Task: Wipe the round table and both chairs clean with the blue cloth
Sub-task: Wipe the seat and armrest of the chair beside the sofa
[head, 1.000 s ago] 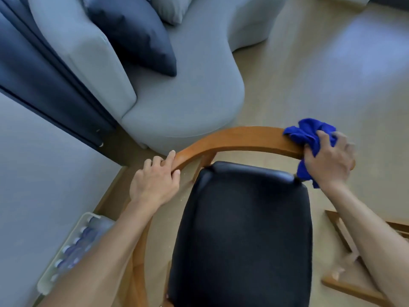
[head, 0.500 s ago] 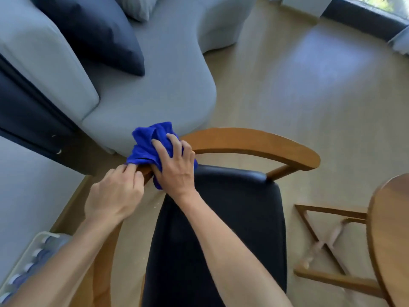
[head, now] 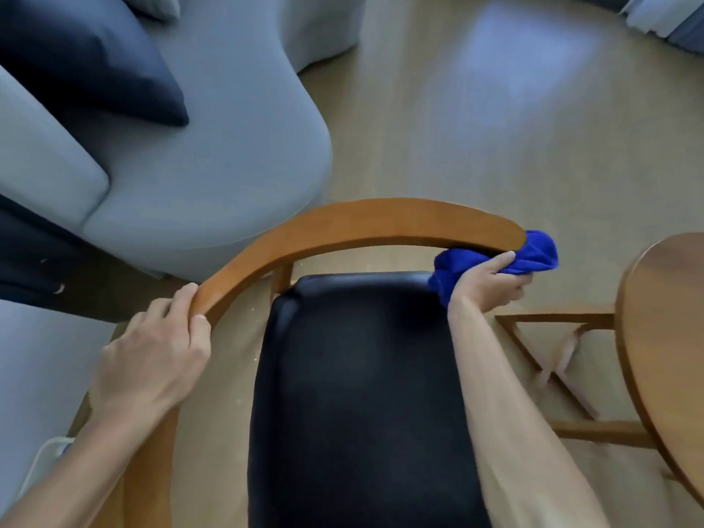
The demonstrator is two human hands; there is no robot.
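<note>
1. Under the right end of the chair's curved wooden backrest (head: 343, 226), the blue cloth (head: 533, 253) is gripped by the right hand (head: 485, 280).
2. Round the backrest's left part, the left hand (head: 152, 360) is curled.
3. At the right edge, the round tabletop (head: 663, 337) is seen.

Legible text, labels, brands, numbers, signs: none. No readable marking on any surface in the head view.
</note>
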